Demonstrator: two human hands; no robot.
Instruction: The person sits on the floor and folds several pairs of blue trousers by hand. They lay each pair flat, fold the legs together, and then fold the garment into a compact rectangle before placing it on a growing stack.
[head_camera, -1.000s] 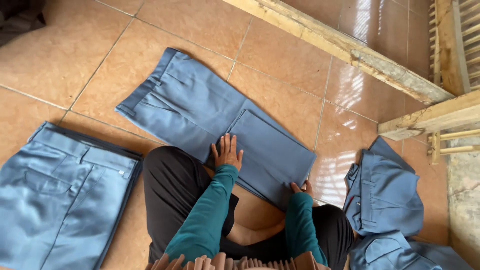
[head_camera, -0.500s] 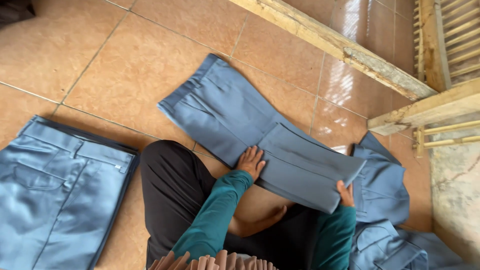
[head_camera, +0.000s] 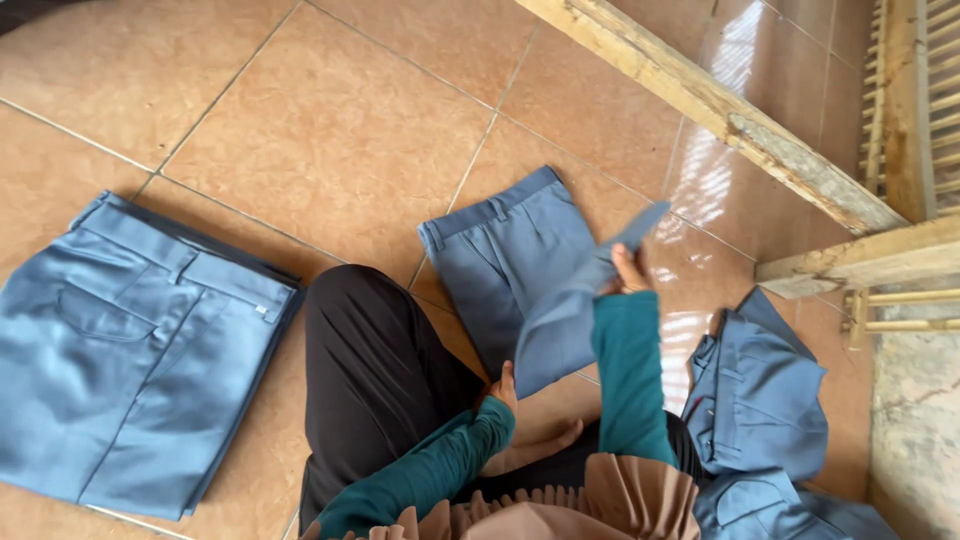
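Both hands are closed on the folded blue-grey cloth trousers (head_camera: 520, 270): the right hand (head_camera: 628, 270) pinches a raised leg end, the left hand (head_camera: 503, 388) grips the lower edge. They lie on glossy orange floor tiles (head_camera: 330, 130), between a stacked trouser pile (head_camera: 130, 340) and a weathered wooden beam (head_camera: 720, 110).

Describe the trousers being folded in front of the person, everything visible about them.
The blue-grey trousers look like smooth woven cloth, with a waistband and belt loops at the far end. The waist part lies flat on the tiled floor; the leg end is lifted and doubled back over it. The right hand holds the raised far corner, the left hand holds the near edge by the person's knee.
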